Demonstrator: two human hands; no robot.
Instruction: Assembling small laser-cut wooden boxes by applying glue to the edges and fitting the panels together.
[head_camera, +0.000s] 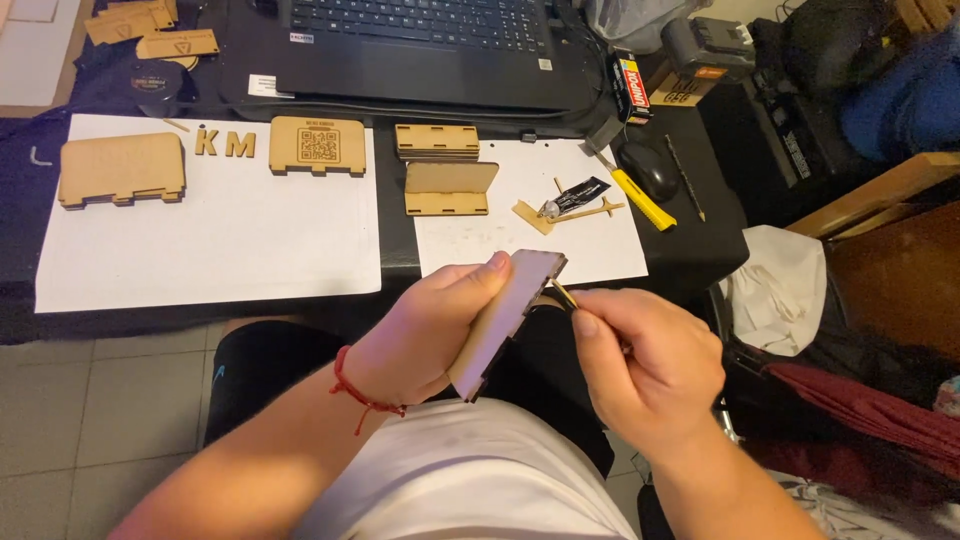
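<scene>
- Closest to you, your left hand (425, 335), a red string at its wrist, has its grip clamped on a thin laser-cut wooden panel (505, 318) with a notched edge, held tilted over your lap, just short of the tabletop (700, 250).
- Your right hand (650, 365) is pinched shut on a slim stick (560, 293), whose tip touches the panel's upper edge near one corner.
- My reading: you are working along that edge, spreading glue or cleaning the notches. A next move would call for a steady panel and a light, even pass with the tip.
- On the white paper sheet (230, 250) lie a tabbed wooden panel (122, 168), two wooden letters (225, 143) and an engraved plaque (318, 146). Further right are a stack of slotted panels (438, 141), a half-built wooden box (450, 188), a small dark tube (578, 196) and a yellow utility knife (640, 197).
- Hard to tell: most of the stick is hidden inside your fist, and the panel's far face is turned away. I cannot see whether anything coats the tip. The laptop (420, 50) is cut off at the top.
</scene>
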